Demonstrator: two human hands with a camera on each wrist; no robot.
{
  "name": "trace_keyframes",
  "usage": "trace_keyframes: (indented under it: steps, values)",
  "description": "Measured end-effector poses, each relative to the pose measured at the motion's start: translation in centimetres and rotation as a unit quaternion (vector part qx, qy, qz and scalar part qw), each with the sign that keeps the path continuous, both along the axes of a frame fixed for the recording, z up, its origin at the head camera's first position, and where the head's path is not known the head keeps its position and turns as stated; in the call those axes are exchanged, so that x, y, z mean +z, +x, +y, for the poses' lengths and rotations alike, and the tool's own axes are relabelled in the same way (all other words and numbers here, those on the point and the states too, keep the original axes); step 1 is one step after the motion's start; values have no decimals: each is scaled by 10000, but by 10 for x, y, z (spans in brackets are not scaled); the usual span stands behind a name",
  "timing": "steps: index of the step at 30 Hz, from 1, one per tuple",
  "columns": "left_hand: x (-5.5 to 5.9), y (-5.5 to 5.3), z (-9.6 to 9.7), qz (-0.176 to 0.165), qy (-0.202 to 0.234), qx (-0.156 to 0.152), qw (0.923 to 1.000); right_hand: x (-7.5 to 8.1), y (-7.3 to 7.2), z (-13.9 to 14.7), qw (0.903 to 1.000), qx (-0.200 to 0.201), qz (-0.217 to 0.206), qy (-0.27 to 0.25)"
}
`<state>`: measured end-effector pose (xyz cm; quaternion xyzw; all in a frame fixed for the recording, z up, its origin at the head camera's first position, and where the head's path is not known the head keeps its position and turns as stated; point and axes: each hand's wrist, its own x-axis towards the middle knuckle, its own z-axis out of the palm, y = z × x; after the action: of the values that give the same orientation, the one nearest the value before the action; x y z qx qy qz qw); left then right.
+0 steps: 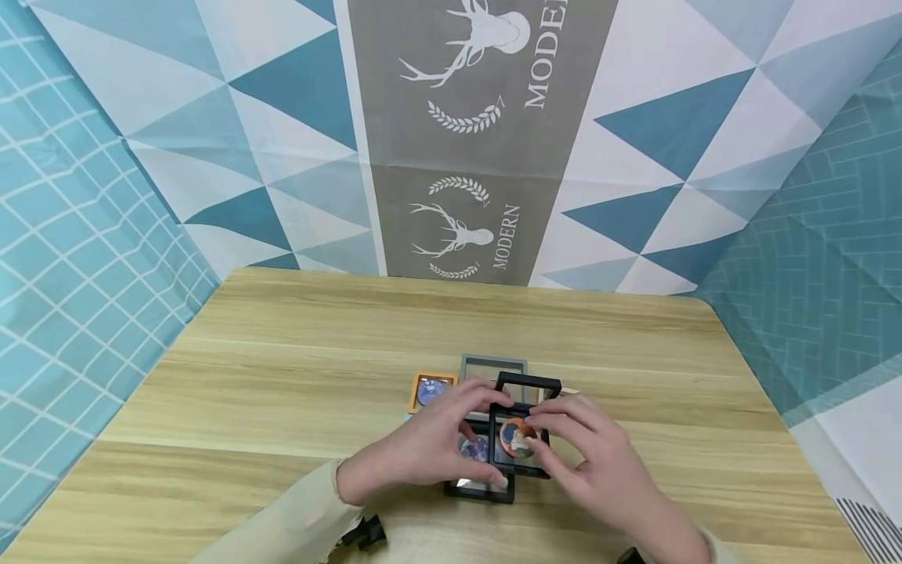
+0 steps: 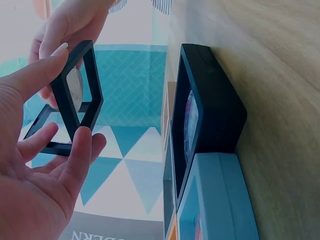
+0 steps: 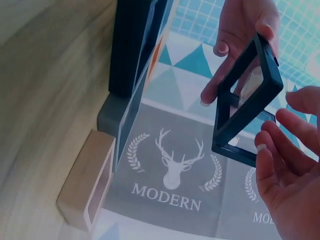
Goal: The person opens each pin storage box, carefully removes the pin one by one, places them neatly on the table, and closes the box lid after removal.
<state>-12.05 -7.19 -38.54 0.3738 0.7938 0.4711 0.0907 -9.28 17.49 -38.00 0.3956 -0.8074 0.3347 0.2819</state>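
Note:
My left hand (image 1: 451,435) grips a hinged black display frame (image 1: 519,472) by its left side, thumb at one edge and fingers at the other. The frame is unfolded, with its second half angled away at the back. Set in the nearer half is a round medallion (image 1: 509,432) with an orange rim and a coloured picture. Loosely bent fingers of my right hand (image 1: 588,450) are close to it; in the right wrist view a gap shows between these fingertips and the medallion (image 3: 251,84). The held frame (image 2: 95,75) is raised above the table.
Below the hands stands another black frame (image 1: 479,493) with a bluish round medallion. Around it are an orange frame (image 1: 414,392), a grey frame (image 1: 493,359), a light blue frame (image 2: 227,195) and a tan wooden-coloured frame (image 3: 82,180). Patterned cloth (image 1: 465,157) hangs behind the wooden table (image 1: 282,329).

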Motion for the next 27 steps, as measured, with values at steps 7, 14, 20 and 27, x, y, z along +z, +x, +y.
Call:
trace_keyframes:
  steps: [7, 14, 20, 27]
  values:
    - [-2, 2, 2, -77, -20, -134, 9999, -1, 4, -6, 9972, 366, -185, 630]
    - [-2, 2, 3, -41, -97, -218, 9997, -3, 6, -6, 9928, 223, -421, 1098]
    - [-3, 2, 3, 95, -214, -252, 9994, -4, 7, -5, 9890, 81, -485, 1396]
    - [-4, 0, 3, 342, -346, -301, 9984, -3, 7, -6, 9895, 35, -361, 1400]
